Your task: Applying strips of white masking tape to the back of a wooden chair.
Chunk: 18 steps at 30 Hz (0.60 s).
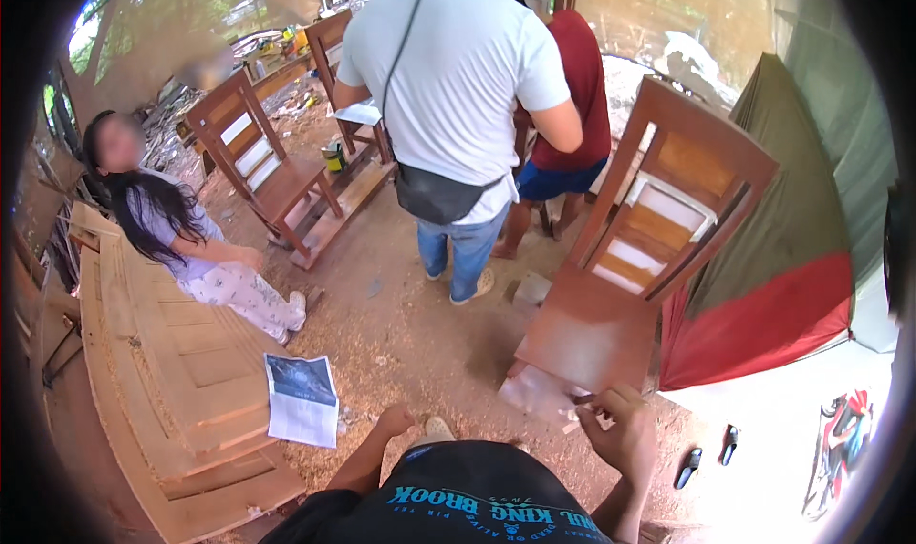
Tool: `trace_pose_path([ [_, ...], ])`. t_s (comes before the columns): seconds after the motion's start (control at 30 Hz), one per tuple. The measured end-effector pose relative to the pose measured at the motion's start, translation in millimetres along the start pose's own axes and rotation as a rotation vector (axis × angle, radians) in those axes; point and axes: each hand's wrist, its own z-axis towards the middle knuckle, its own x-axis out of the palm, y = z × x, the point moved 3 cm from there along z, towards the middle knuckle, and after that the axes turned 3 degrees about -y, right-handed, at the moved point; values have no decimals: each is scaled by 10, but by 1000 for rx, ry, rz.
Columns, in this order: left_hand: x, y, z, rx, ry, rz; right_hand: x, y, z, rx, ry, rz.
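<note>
My right hand (pixel 622 431) is raised beside the front edge of a brown wooden chair (pixel 587 329) with a tall slatted back. Its fingers are bent into a pinch. A small dark bit shows at the fingertips, too small to name. Low in front of my body, my left hand (pixel 394 420) is curled closed, and no object shows in it. A printed sheet of paper (pixel 303 415) lies to its left, on the corner of a stack of wooden door panels (pixel 205 367).
A person in a light shirt (pixel 468 95) stands ahead, another in dark red (pixel 577 86) beyond. At left stands a person in lilac (pixel 181 219). More brown chairs (pixel 262 153) stand behind. A green-and-red cover (pixel 773 277) hangs at right, near black sandals (pixel 689 468).
</note>
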Motion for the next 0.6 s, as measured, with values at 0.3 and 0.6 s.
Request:
trace_pose_path([
  [0.3, -524, 1361, -283, -219, 6, -67, 1561, 316, 815, -42, 91, -82],
  [0.6, -43, 2588, -1078, -721, -62, -347, 3327, -497, 1526, 32, 266, -284],
])
